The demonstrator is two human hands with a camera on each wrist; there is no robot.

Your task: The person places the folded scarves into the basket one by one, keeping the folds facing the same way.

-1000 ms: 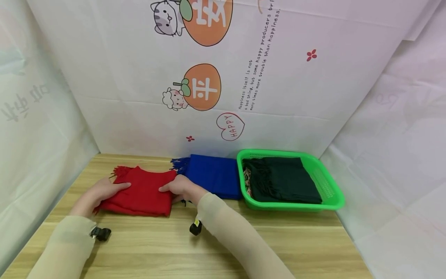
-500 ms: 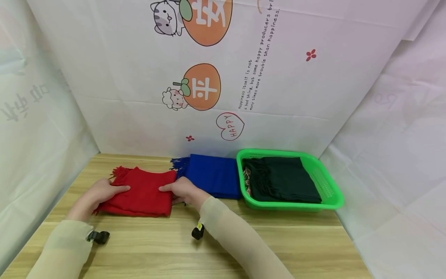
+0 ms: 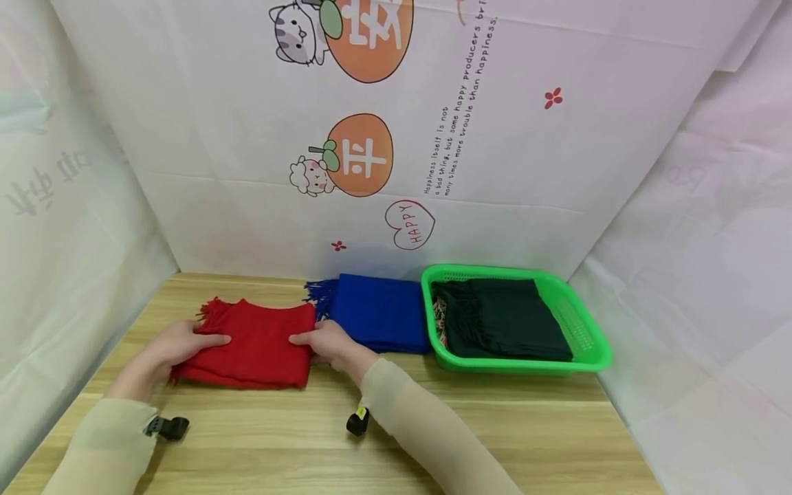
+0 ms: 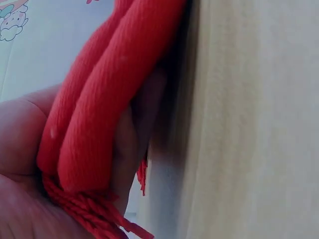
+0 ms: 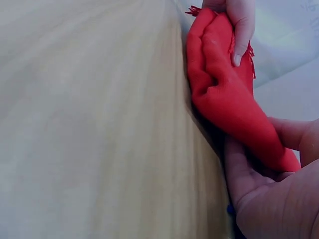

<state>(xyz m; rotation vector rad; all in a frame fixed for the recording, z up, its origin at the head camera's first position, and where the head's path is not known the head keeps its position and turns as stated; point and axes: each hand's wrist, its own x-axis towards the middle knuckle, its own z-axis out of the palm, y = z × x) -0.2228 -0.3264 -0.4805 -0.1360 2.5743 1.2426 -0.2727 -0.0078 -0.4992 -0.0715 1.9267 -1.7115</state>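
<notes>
A folded red scarf (image 3: 256, 344) with fringe at its far left corner lies at the left of the wooden table. My left hand (image 3: 179, 344) grips its left edge, thumb on top and fingers underneath. At the opposite edge my right hand (image 3: 331, 342) holds it the same way. In the left wrist view the scarf (image 4: 99, 109) shows as two thick folded layers, fringe hanging by the palm. The right wrist view has the scarf (image 5: 224, 89) between both hands, its near edge close over the wood, with the right fingers (image 5: 239, 172) beneath it.
Just right of the red scarf lies a folded blue scarf (image 3: 380, 313) with fringe on its left. Beside that stands a green plastic basket (image 3: 597, 350) holding a folded dark green scarf (image 3: 507, 320). A printed white sheet (image 3: 495, 227) rises behind the table (image 3: 278, 447).
Both hands have drawn the red scarf slightly toward the front of the table, keeping their grip on its two sides. The blue scarf and the basket stay in place.
</notes>
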